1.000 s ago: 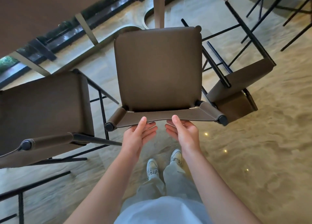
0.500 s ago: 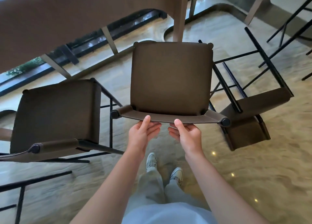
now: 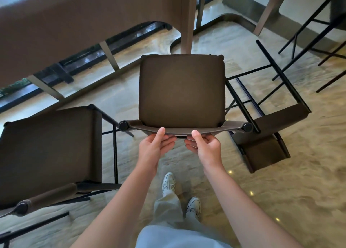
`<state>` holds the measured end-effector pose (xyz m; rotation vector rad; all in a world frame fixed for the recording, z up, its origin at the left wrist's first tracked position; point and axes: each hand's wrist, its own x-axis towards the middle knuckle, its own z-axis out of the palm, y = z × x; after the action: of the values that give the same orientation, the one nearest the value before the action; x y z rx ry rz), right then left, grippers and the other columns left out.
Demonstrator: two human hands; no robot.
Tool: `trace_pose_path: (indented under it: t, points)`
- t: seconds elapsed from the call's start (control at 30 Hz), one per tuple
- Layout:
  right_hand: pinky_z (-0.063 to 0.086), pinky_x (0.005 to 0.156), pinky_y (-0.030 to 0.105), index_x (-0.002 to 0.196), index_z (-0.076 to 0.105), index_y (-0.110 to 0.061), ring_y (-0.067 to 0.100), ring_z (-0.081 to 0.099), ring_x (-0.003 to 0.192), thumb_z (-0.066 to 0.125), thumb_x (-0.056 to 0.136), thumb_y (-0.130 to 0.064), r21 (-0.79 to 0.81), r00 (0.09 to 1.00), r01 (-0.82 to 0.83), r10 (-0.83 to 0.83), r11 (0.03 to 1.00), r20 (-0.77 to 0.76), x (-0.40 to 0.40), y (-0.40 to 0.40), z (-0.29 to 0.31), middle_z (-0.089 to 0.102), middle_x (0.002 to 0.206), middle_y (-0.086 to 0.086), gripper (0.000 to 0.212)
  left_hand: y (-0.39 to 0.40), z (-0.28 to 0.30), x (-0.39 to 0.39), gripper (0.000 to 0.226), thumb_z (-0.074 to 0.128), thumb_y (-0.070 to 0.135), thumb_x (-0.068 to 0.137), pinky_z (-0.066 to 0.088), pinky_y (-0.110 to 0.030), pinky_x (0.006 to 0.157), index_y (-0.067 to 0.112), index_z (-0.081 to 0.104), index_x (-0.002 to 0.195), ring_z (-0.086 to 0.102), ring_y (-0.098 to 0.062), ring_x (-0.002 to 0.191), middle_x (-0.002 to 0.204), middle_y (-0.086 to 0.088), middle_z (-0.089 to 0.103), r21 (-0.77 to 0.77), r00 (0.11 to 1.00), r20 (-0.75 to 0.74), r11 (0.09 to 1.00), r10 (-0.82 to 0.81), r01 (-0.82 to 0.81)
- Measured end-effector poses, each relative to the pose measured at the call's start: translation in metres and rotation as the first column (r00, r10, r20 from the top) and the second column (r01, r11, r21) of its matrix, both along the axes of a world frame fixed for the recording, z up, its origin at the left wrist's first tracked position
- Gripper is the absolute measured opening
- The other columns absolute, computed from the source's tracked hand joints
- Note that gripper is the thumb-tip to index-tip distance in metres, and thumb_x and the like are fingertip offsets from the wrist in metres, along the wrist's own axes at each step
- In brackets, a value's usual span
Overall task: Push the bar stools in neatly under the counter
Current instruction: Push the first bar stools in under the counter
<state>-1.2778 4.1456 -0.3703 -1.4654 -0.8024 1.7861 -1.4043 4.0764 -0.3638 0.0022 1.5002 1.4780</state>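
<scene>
A brown bar stool (image 3: 181, 90) with a black metal frame stands in front of me, its seat facing the brown counter (image 3: 74, 29). My left hand (image 3: 155, 146) and my right hand (image 3: 204, 148) both grip the stool's low back strap from behind, thumbs on top and fingers curled under it. The seat's far edge lies near the counter's leg (image 3: 187, 23). A second brown stool (image 3: 50, 148) stands to the left, further out from the counter. A third stool (image 3: 262, 135) lies tipped over on the right, legs pointing away.
The floor (image 3: 280, 201) is glossy beige stone. More black stool legs (image 3: 307, 34) stand at the upper right beside another counter leg (image 3: 265, 10). A raised floor ledge (image 3: 234, 17) curves behind the counter. My own feet (image 3: 168, 182) are just behind the stool.
The stool has moved forward towards the counter with both hands still on its back strap. I have stepped after it, and the counter now fills more of the upper view.
</scene>
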Motion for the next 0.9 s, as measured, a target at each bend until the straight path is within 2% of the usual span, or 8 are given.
trace_pose_path:
  t: [0.23, 0.43, 0.63, 0.9]
  points:
    - [0.062, 0.071, 0.028, 0.099, 0.065, 0.001, 0.019, 0.075, 0.076, 0.067, 0.094, -0.012, 0.006, 0.998, 0.046, -0.045, 0.999, -0.032, -0.02, 0.029, 0.005, 0.075, 0.084, 0.015, 0.014, 0.03, 0.008, -0.019, 0.031, 0.061, 0.028, 0.1, 0.061, -0.035, 0.089, -0.002, 0.063, 0.097, 0.075, -0.027, 0.1, 0.1, -0.019, 0.077, 0.019, 1.0, 0.008, 0.999, -0.029, 0.029]
    - [0.062, 0.074, 0.029, 0.098, 0.066, -0.001, 0.02, 0.075, 0.08, 0.067, 0.094, -0.014, 0.027, 0.998, 0.057, -0.056, 0.998, -0.023, -0.031, 0.051, 0.006, 0.075, 0.085, 0.014, 0.013, 0.052, 0.011, -0.032, 0.031, 0.063, 0.028, 0.099, 0.057, -0.039, 0.093, -0.003, 0.065, 0.098, 0.075, -0.027, 0.099, 0.099, -0.019, 0.077, 0.014, 0.999, 0.007, 0.999, -0.037, 0.037]
    - [0.06, 0.077, 0.03, 0.098, 0.067, -0.002, 0.024, 0.076, 0.086, 0.069, 0.093, -0.018, 0.041, 0.997, 0.07, -0.07, 0.997, 0.009, -0.046, 0.076, 0.003, 0.076, 0.088, 0.015, 0.017, 0.079, 0.014, -0.046, 0.033, 0.063, 0.028, 0.099, 0.061, -0.035, 0.088, -0.006, 0.064, 0.101, 0.076, -0.026, 0.099, 0.101, -0.019, 0.077, 0.024, 0.999, 0.008, 0.999, -0.041, 0.041]
    - [0.061, 0.08, 0.031, 0.096, 0.067, -0.006, 0.021, 0.075, 0.086, 0.069, 0.092, -0.02, 0.048, 0.995, 0.089, -0.091, 0.995, 0.028, -0.071, 0.117, 0.006, 0.076, 0.092, 0.016, 0.015, 0.122, 0.018, -0.068, 0.03, 0.062, 0.026, 0.101, 0.062, -0.034, 0.086, -0.002, 0.062, 0.091, 0.076, -0.027, 0.097, 0.098, -0.02, 0.077, 0.025, 0.999, -0.011, 0.999, -0.041, 0.042]
